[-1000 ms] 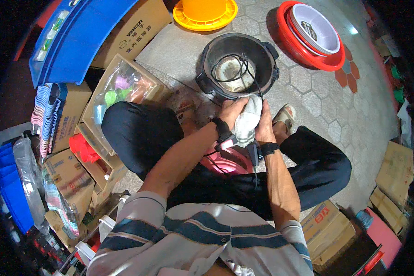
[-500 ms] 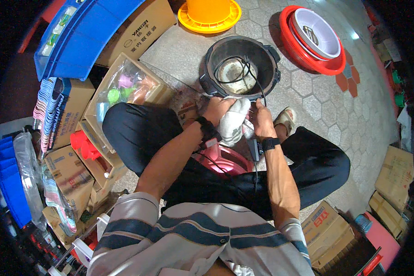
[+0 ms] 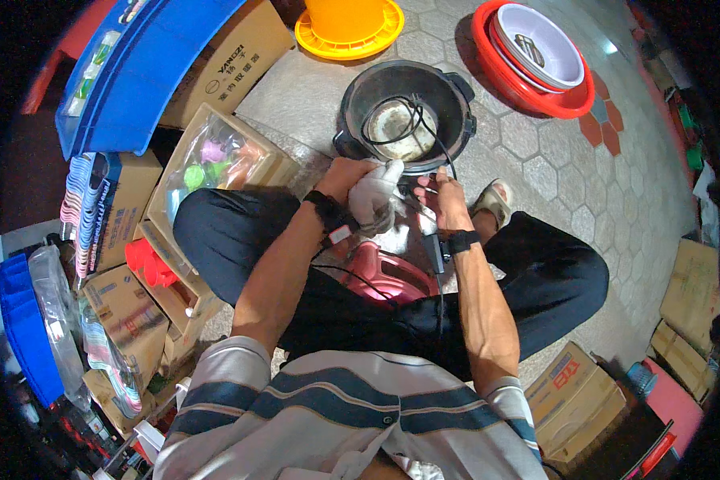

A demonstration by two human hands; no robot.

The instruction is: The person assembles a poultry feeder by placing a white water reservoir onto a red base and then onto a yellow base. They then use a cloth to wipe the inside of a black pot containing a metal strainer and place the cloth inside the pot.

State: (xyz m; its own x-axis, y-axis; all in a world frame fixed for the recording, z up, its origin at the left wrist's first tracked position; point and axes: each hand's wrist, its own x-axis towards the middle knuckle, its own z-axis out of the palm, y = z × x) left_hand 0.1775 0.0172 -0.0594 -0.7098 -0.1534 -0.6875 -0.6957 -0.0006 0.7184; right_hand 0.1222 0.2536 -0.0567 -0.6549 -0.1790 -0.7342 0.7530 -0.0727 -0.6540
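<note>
My left hand (image 3: 349, 178) is closed on a crumpled white cloth (image 3: 375, 197), perhaps a knitted glove, in front of the near rim of a dark round cooker body (image 3: 350, 120). A black power cord (image 3: 442, 149) lies coiled inside the cooker and runs over its rim to my right hand (image 3: 450, 202). The fingers of that hand are curled, with the cord at the thumb and a small white piece by the palm. Below both hands, between my legs, sits a pink plastic stool (image 3: 388, 276).
A yellow round plastic container (image 3: 350, 32) stands beyond the cooker. Red and white basins (image 3: 540, 48) are stacked at the far right. Left of me are a blue bin (image 3: 148, 80), a carton with bagged colourful items (image 3: 216, 164) and hangers (image 3: 80, 208). Another carton (image 3: 576, 400) lies near right.
My left hand has moved left and slightly nearer with the cloth, away from the right hand. The right hand's fingers have turned more into view, and a gap now separates the hands.
</note>
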